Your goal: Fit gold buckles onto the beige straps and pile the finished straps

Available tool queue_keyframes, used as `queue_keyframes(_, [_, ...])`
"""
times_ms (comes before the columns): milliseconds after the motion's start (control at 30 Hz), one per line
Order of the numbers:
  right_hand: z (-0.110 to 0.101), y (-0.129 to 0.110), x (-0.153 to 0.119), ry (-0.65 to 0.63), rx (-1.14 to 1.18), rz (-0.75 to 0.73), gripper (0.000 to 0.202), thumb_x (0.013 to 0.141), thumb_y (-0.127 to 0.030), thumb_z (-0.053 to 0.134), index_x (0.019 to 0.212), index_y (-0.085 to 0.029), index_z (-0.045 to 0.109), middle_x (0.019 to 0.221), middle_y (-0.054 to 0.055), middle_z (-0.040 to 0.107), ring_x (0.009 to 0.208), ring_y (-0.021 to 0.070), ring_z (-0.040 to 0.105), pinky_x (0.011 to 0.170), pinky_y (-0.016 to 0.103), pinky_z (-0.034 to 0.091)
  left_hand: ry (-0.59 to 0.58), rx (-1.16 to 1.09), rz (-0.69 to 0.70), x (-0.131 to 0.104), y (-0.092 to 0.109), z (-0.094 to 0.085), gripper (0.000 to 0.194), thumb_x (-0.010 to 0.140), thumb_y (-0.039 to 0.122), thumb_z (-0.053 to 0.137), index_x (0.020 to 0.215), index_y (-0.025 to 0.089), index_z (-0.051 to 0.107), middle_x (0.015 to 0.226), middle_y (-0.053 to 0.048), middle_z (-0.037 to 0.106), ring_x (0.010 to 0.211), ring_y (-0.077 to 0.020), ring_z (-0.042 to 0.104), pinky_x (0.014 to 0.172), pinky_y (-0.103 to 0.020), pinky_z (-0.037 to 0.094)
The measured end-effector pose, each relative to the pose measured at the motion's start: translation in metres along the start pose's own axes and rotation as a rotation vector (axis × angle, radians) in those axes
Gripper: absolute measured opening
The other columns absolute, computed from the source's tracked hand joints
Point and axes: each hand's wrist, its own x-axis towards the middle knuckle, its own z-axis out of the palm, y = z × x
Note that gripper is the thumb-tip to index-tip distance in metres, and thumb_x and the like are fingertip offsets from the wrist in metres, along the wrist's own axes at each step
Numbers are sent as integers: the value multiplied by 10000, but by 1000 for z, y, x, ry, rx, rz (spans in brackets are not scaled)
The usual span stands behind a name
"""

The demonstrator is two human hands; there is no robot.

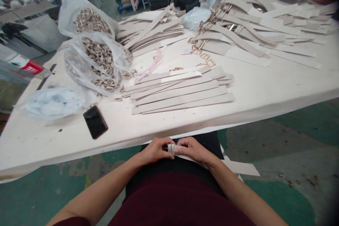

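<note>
A beige strap (241,167) is gripped at one end by the left hand (156,149) and pinched just beside it by the right hand (195,150), near the table (265,84).

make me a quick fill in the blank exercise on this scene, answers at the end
1. The left hand and right hand hold a strap whose free end points toward the ____ side of the picture.
2. In the picture, the phone lies to the ____ of the nearest row of straps on the table.
3. The colour of the loose buckles is ____.
4. The paint on the floor is ____.

Missing words: right; left; gold; green.
</note>
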Motion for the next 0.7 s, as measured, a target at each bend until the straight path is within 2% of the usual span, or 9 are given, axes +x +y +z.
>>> queue_keyframes(67, [-1, -2, -2, 24, -49, -67, 337, 742, -446, 654, 661, -120, 635, 578, -34, 490, 564, 88, 420, 521, 205, 294, -73, -194, -81, 1, -2, -3, 397, 584, 278, 765, 919, 145, 599, 721, 32, 571, 651, -106, 493, 620, -210, 372])
queue_keyframes(133, [0, -1, -2, 42, -133, -131, 342, 750, -454, 645, 665, -122, 654, 591, -24, 518, 583, 101, 454, 536, 208, 314, -135, -281, -136, 3, -5, -7, 441, 559, 279, 783, 928, 140, 587, 691, 40, 560, 620, -96, 477, 588, -201, 358])
queue_keyframes(267, [3, 1, -1, 45, -333, -229, 366, 789, -471, 606, 666, -131, 662, 603, -10, 547, 594, 111, 486, 547, 209, 329, -195, -282, -128, 6, -6, -13, 430, 545, 289, 790, 871, 143, 550, 660, 55, 527, 585, -79, 436, 543, -186, 322])
queue_keyframes(400, [5, -4, -1, 24, -482, -340, 385, 828, -462, 567, 631, -140, 644, 613, 8, 574, 580, 109, 494, 556, 213, 329, -277, -189, -103, 8, 2, -16, 367, 558, 259, 756, 806, 153, 507, 650, 64, 506, 563, -71, 410, 510, -176, 299])
queue_keyframes(567, [9, -1, 1, 20, -579, -374, 372, 875, -435, 504, 674, -158, 652, 659, 41, 623, 621, 132, 536, 586, 221, 350, -174, 109, -82, 3, 12, -22, 176, 622, 203, 659, 766, 153, 572, 642, 52, 514, 578, -85, 431, 509, -173, 299])
queue_keyframes(700, [12, 4, 2, 36, -616, -335, 348, 858, -416, 529, 669, -159, 667, 648, 37, 633, 606, 134, 550, 565, 224, 352, -97, 265, -84, -4, 15, -17, 162, 632, 243, 661, 772, 163, 646, 670, 33, 567, 624, -109, 485, 540, -179, 323])
